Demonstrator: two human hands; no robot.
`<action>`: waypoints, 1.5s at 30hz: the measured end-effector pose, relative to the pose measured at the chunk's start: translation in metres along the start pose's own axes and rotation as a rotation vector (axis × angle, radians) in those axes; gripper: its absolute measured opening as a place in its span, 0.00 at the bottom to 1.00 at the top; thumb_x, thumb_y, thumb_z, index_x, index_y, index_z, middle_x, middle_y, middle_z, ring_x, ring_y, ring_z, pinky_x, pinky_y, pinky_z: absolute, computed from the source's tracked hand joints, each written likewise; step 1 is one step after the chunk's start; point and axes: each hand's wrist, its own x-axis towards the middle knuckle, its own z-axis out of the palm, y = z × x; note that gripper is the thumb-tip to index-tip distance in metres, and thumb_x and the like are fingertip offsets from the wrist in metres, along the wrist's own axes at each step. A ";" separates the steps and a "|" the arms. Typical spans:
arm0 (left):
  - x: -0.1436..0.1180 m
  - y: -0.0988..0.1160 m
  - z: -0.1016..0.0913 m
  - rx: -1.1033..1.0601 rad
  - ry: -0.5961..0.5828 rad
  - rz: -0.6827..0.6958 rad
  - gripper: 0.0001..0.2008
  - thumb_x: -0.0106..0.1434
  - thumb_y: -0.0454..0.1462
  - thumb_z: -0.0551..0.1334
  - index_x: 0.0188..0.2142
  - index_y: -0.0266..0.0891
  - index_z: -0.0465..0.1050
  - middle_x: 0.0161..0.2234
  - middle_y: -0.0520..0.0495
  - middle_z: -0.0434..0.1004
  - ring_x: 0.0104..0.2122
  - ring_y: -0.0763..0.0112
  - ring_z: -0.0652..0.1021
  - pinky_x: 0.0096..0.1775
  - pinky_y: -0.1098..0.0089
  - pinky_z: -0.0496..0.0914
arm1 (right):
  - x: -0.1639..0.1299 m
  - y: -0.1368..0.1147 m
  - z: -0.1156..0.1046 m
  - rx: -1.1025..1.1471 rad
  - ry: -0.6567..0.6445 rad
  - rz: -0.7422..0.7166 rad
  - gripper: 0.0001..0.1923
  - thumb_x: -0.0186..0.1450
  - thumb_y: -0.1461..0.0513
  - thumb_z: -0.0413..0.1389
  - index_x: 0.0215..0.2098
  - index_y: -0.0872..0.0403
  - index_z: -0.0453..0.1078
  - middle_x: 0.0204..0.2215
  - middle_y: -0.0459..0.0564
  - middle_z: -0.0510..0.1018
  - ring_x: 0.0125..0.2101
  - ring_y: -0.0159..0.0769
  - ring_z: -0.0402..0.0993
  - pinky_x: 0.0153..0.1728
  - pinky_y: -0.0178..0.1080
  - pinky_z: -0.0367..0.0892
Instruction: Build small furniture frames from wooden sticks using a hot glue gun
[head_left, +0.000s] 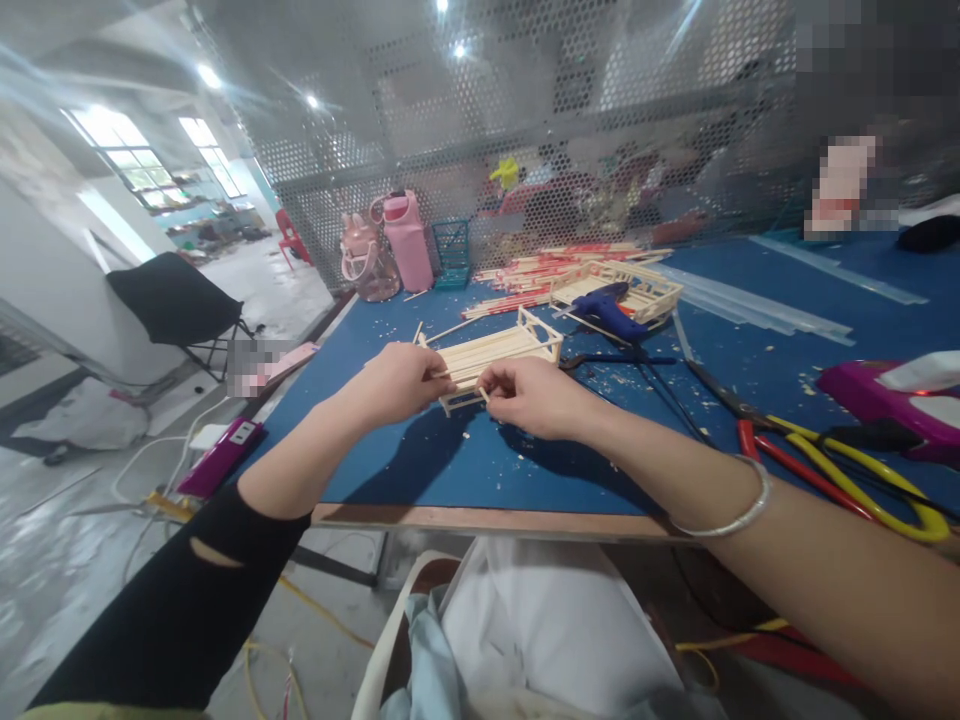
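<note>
It was a craft workshop: a blue worktable (465,460) strewn with wood chips, stick bundles (540,272), a glue gun (611,312) and shears (840,455), fenced by perforated metal screens (525,120) on a bare concrete floor (60,560).

yellow shears (862,470): cut off right | fingertips: hidden behind stick frame (499,355)
</note>
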 end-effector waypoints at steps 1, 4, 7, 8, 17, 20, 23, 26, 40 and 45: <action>0.000 0.000 0.000 0.009 0.003 -0.003 0.14 0.59 0.40 0.56 0.19 0.38 0.65 0.15 0.53 0.69 0.18 0.75 0.67 0.24 0.73 0.53 | 0.001 0.000 0.001 0.118 -0.043 0.023 0.09 0.50 0.73 0.50 0.22 0.54 0.64 0.13 0.37 0.66 0.16 0.25 0.59 0.20 0.30 0.55; -0.001 0.001 0.001 0.020 0.003 -0.005 0.13 0.59 0.39 0.56 0.20 0.38 0.66 0.15 0.53 0.69 0.19 0.75 0.67 0.25 0.73 0.53 | 0.002 0.004 0.003 0.423 -0.112 0.104 0.07 0.54 0.72 0.50 0.23 0.54 0.63 0.15 0.39 0.70 0.18 0.24 0.66 0.23 0.29 0.60; 0.000 0.001 0.001 0.022 -0.001 -0.012 0.13 0.60 0.39 0.57 0.20 0.38 0.65 0.15 0.54 0.68 0.18 0.75 0.66 0.25 0.72 0.53 | 0.002 0.009 0.004 0.556 -0.103 0.169 0.06 0.56 0.70 0.51 0.24 0.55 0.62 0.19 0.41 0.75 0.20 0.25 0.70 0.23 0.28 0.62; 0.000 0.001 0.001 0.022 -0.003 -0.014 0.14 0.60 0.39 0.57 0.20 0.38 0.65 0.15 0.54 0.68 0.18 0.75 0.66 0.25 0.72 0.52 | 0.002 0.010 0.005 0.580 -0.088 0.179 0.06 0.56 0.70 0.51 0.25 0.54 0.62 0.19 0.42 0.75 0.20 0.25 0.70 0.23 0.28 0.62; -0.001 0.001 0.000 0.043 -0.002 -0.009 0.13 0.59 0.39 0.56 0.20 0.38 0.65 0.15 0.54 0.68 0.19 0.75 0.67 0.26 0.72 0.53 | 0.010 0.019 0.013 0.469 0.121 0.045 0.05 0.56 0.69 0.56 0.31 0.56 0.67 0.12 0.37 0.70 0.13 0.24 0.65 0.17 0.27 0.61; 0.000 0.002 -0.001 0.052 -0.004 -0.002 0.14 0.59 0.39 0.56 0.19 0.38 0.64 0.14 0.54 0.68 0.18 0.75 0.67 0.26 0.72 0.53 | 0.013 0.020 0.015 0.445 0.163 0.049 0.03 0.55 0.68 0.57 0.29 0.57 0.70 0.14 0.39 0.71 0.12 0.24 0.65 0.16 0.28 0.63; 0.001 0.002 -0.002 0.061 -0.004 0.017 0.15 0.60 0.40 0.56 0.19 0.38 0.63 0.14 0.54 0.67 0.18 0.75 0.66 0.25 0.73 0.53 | 0.014 0.019 0.017 0.401 0.211 0.044 0.02 0.56 0.67 0.57 0.29 0.57 0.72 0.14 0.40 0.71 0.12 0.24 0.65 0.14 0.28 0.63; 0.002 0.001 -0.001 0.083 0.008 0.029 0.15 0.60 0.41 0.56 0.19 0.38 0.64 0.14 0.54 0.67 0.18 0.75 0.66 0.24 0.73 0.54 | 0.014 0.019 0.020 0.366 0.245 0.042 0.04 0.58 0.65 0.56 0.28 0.57 0.73 0.14 0.40 0.70 0.11 0.24 0.65 0.12 0.27 0.60; 0.003 0.012 0.010 0.107 0.113 0.141 0.40 0.59 0.42 0.60 0.65 0.38 0.42 0.43 0.43 0.77 0.45 0.59 0.75 0.55 0.55 0.58 | 0.016 0.019 0.020 0.277 0.252 0.002 0.08 0.58 0.65 0.53 0.30 0.57 0.75 0.16 0.41 0.71 0.11 0.25 0.64 0.11 0.27 0.59; 0.010 0.007 0.023 -0.016 0.118 0.164 0.35 0.63 0.35 0.54 0.65 0.34 0.38 0.35 0.47 0.78 0.39 0.67 0.76 0.57 0.54 0.55 | 0.017 0.020 0.020 0.263 0.254 0.003 0.09 0.58 0.65 0.53 0.32 0.56 0.76 0.16 0.41 0.72 0.11 0.25 0.65 0.13 0.28 0.60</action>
